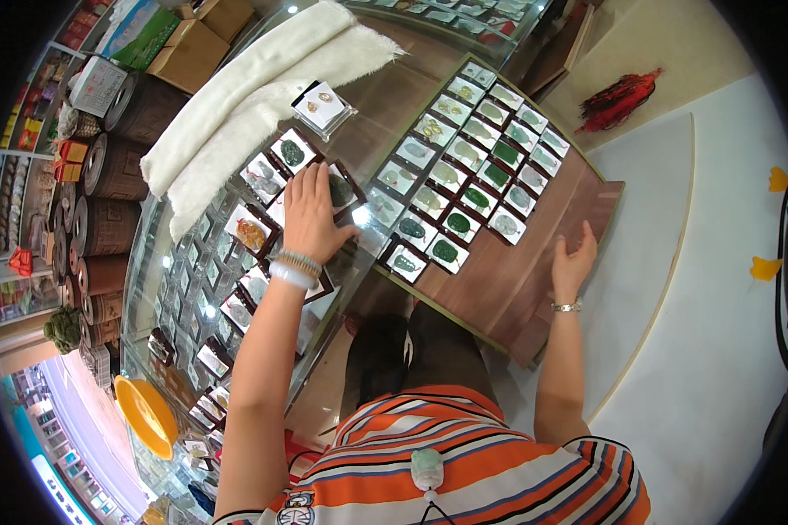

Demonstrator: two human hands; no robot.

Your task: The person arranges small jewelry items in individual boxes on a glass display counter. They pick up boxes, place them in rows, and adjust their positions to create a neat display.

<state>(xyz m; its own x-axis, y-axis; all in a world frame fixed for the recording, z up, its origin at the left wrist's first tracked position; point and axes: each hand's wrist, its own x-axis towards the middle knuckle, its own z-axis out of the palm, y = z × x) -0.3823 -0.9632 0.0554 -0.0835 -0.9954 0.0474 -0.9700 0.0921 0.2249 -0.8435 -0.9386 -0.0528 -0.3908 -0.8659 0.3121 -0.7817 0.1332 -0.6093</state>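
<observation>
My left hand (pixel 314 207), a white bangle and beaded bracelet at its wrist, lies palm down over dark-framed display boxes on the glass counter. Its thumb is spread; what lies under the palm is hidden. Right beside its fingers is a box with a dark green carved pendant (pixel 341 190). Another dark green pendant (pixel 292 153) sits above the fingertips, and an amber-coloured one (pixel 250 234) to the left. My right hand (pixel 574 259), empty with fingers apart, hovers by the right edge of a wooden board (pixel 525 275). Rows of boxed pendants (pixel 476 199) cover much of that board.
White fur cloth (pixel 262 92) lies along the counter's far side, near a clear box with earrings (pixel 324 106). A yellow basin (pixel 146 417) stands lower left. Large brown drums (pixel 108 223) and cardboard boxes (pixel 188 56) line the left. A red tassel bundle (pixel 619 98) lies upper right.
</observation>
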